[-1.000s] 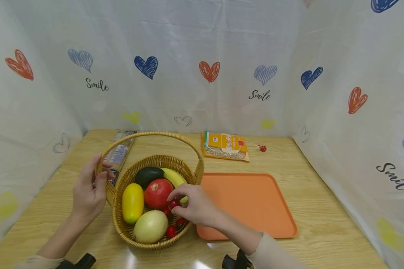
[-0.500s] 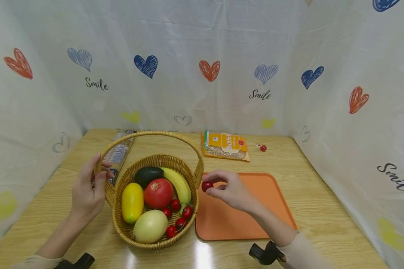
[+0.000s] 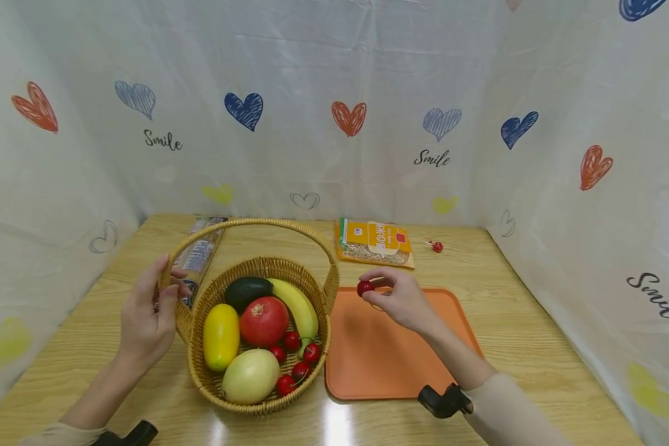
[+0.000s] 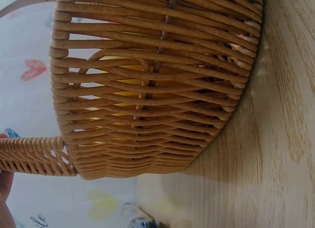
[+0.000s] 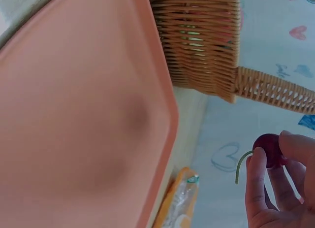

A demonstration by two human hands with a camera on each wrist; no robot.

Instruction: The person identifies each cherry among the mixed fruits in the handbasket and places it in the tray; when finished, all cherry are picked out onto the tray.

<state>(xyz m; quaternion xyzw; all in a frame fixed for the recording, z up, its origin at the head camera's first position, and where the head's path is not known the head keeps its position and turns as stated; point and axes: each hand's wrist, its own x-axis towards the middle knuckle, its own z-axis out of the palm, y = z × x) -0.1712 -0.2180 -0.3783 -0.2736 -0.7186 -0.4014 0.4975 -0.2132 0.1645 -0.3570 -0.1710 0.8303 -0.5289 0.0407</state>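
My right hand (image 3: 398, 300) pinches a dark red cherry (image 3: 365, 288) between thumb and fingers, above the far left part of the orange tray (image 3: 390, 365). In the right wrist view the cherry (image 5: 267, 150) shows a curved green stem. My left hand (image 3: 149, 313) grips the left side of the handle of the wicker basket (image 3: 201, 387). Inside the basket lie a red pomegranate (image 3: 264, 322), a banana (image 3: 298, 306), a dark green avocado-like fruit (image 3: 247, 292), a yellow oblong fruit (image 3: 221, 337), a pale green-yellow melon (image 3: 251, 376) and several cherries (image 3: 301, 370).
Behind the tray lies an orange bag of grain (image 3: 375, 243), with a small red-wrapped lollipop (image 3: 437, 246) to its right. A long clear package (image 3: 196, 260) lies behind the basket's left side. Printed curtains (image 3: 290, 155) enclose the wooden table (image 3: 541, 371).
My right hand has lifted a cherry out of the basket and carried it right and away over the tray. The left hand keeps its hold on the basket handle.
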